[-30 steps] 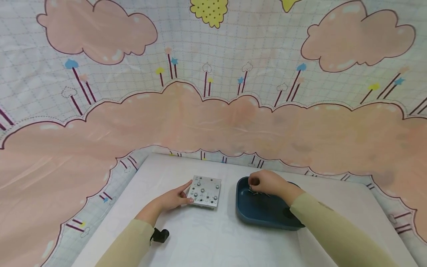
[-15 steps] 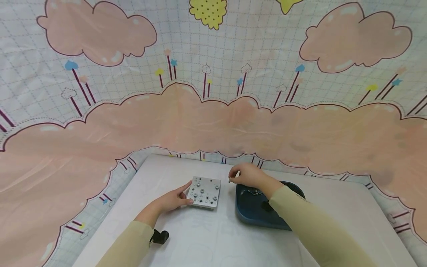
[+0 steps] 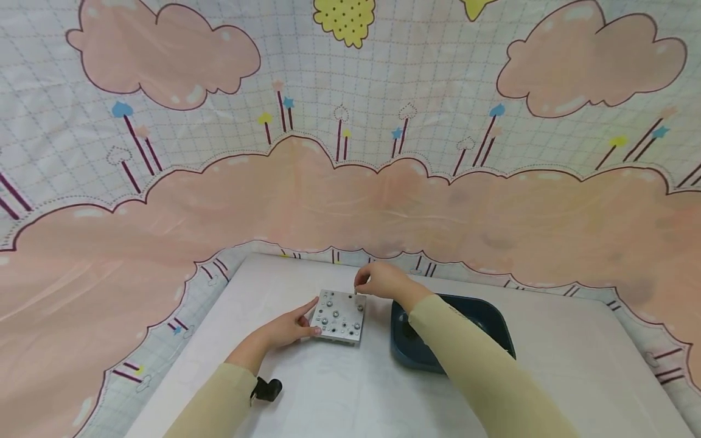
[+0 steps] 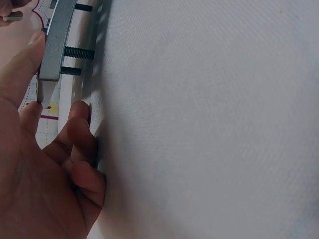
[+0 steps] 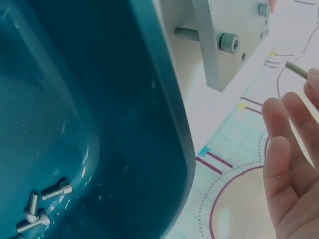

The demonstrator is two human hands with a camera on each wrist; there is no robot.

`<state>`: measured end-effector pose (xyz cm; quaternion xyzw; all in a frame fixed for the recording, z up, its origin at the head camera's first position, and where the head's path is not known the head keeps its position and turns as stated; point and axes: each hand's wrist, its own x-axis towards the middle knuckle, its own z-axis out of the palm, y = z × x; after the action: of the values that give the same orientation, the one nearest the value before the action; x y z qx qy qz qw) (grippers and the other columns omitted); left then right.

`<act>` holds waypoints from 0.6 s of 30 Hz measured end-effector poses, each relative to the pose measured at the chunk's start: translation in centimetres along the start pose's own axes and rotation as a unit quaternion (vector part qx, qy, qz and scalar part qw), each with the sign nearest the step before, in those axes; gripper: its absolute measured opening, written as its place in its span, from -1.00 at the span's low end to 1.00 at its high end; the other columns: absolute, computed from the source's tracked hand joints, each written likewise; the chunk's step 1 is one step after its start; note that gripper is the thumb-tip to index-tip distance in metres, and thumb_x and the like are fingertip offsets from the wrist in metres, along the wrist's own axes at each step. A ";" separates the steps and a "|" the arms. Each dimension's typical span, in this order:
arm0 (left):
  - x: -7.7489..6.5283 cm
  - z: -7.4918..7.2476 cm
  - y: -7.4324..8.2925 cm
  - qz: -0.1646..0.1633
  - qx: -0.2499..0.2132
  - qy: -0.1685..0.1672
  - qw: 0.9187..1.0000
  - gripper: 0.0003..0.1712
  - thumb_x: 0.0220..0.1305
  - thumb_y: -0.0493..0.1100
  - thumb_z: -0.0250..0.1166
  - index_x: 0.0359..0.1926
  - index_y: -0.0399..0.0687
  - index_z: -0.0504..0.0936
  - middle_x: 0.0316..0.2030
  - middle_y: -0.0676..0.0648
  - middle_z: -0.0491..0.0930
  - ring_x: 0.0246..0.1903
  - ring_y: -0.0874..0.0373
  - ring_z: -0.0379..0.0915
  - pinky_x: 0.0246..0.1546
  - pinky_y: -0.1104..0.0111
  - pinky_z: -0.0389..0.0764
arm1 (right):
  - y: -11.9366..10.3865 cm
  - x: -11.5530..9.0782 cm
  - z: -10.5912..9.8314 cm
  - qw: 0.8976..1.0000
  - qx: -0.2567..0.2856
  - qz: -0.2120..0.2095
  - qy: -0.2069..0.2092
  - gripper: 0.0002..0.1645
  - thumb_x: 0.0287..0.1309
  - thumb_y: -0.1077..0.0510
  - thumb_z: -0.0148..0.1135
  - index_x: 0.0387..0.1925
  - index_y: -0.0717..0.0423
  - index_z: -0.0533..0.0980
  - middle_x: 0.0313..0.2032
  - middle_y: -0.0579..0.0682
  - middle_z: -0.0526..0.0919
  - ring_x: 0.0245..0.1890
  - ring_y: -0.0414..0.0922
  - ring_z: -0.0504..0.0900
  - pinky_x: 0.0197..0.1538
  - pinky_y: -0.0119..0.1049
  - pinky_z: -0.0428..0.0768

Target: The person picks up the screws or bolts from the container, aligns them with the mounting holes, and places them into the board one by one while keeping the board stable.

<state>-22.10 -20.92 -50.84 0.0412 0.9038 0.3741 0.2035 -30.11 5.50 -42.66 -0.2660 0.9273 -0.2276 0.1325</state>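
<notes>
A square silver metal plate [image 3: 344, 304] with several holes lies on the table. Socket-head screws [image 5: 229, 43] stand in it, and their threaded ends [image 4: 79, 52] stick out underneath, lifting the plate off the cloth. My left hand [image 3: 287, 328] grips its left edge, thumb at the near corner and index finger at the far one; the other fingers curl loosely below. Over the plate's far right corner, my right hand [image 3: 386, 281] pinches a small metal screw [image 5: 296, 69] between thumb and fingertip. Its head is hidden by the fingers.
Right of the plate stands a dark blue tray [image 3: 405, 356], partly covered by the right sleeve. Several loose screws [image 5: 34, 205] lie inside it. A black device [image 3: 266, 389] sits at the left wrist. Behind the white table [image 3: 328, 395] hangs a patterned curtain [image 3: 350, 207].
My right hand has lifted out of the tray with the screw and moved left to the plate's far right corner. The left hand and plate have stayed put.
</notes>
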 end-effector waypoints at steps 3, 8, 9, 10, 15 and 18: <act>0.0 0.0 0.2 -0.001 -0.002 0.000 1.000 0.02 0.19 0.21 0.39 0.56 0.27 0.06 -0.25 -0.03 0.45 -0.34 0.11 0.37 -0.26 0.26 0.38 | 0.0 0.6 0.4 1.000 0.005 0.002 -0.002 -0.94 0.26 0.05 0.33 -0.31 -0.14 0.69 -0.31 -0.23 0.65 -0.28 -0.22 0.56 -0.15 -0.26 0.55; -0.1 0.1 0.1 -0.004 -0.005 0.007 1.000 0.01 0.18 0.22 0.40 0.55 0.32 0.08 -0.25 -0.02 0.45 -0.33 0.11 0.36 -0.25 0.25 0.37 | -0.2 1.3 1.1 1.000 0.013 0.020 -0.011 -0.94 0.27 0.09 0.32 -0.31 -0.10 0.69 -0.36 -0.21 0.64 -0.32 -0.19 0.55 -0.17 -0.25 0.54; -0.1 0.1 0.0 -0.005 -0.006 0.007 1.000 0.01 0.18 0.22 0.40 0.55 0.34 0.08 -0.25 -0.02 0.45 -0.33 0.11 0.36 -0.25 0.24 0.37 | -0.2 1.5 1.2 1.000 0.012 0.025 -0.012 -0.95 0.26 0.09 0.33 -0.32 -0.09 0.69 -0.37 -0.21 0.63 -0.33 -0.18 0.54 -0.17 -0.24 0.53; 0.0 0.1 0.0 -0.005 -0.005 0.007 1.000 0.01 0.18 0.22 0.40 0.55 0.35 0.08 -0.25 -0.01 0.45 -0.33 0.12 0.36 -0.25 0.25 0.37 | -0.3 1.6 1.4 0.999 0.012 0.029 -0.013 -0.95 0.26 0.10 0.33 -0.33 -0.08 0.68 -0.38 -0.20 0.63 -0.33 -0.18 0.54 -0.17 -0.24 0.53; 0.1 0.2 0.0 -0.005 -0.007 0.004 1.000 0.01 0.18 0.22 0.40 0.55 0.37 0.07 -0.25 -0.01 0.45 -0.34 0.12 0.37 -0.26 0.25 0.37 | -0.4 1.9 1.8 0.998 0.010 0.057 -0.013 -0.94 0.25 0.12 0.32 -0.35 -0.05 0.68 -0.39 -0.17 0.62 -0.33 -0.15 0.53 -0.18 -0.22 0.52; 0.2 0.1 -0.1 -0.004 -0.008 0.003 1.000 0.01 0.18 0.22 0.40 0.55 0.36 0.08 -0.24 -0.02 0.44 -0.34 0.11 0.36 -0.26 0.25 0.36 | -0.5 2.1 1.9 0.998 0.010 0.068 -0.011 -0.94 0.25 0.13 0.32 -0.34 -0.04 0.68 -0.38 -0.16 0.63 -0.33 -0.14 0.53 -0.18 -0.21 0.52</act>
<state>-22.18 -20.86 -51.04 0.0343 0.9015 0.3810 0.2024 -30.94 3.28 -44.33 -0.2035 0.9395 -0.2244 0.1602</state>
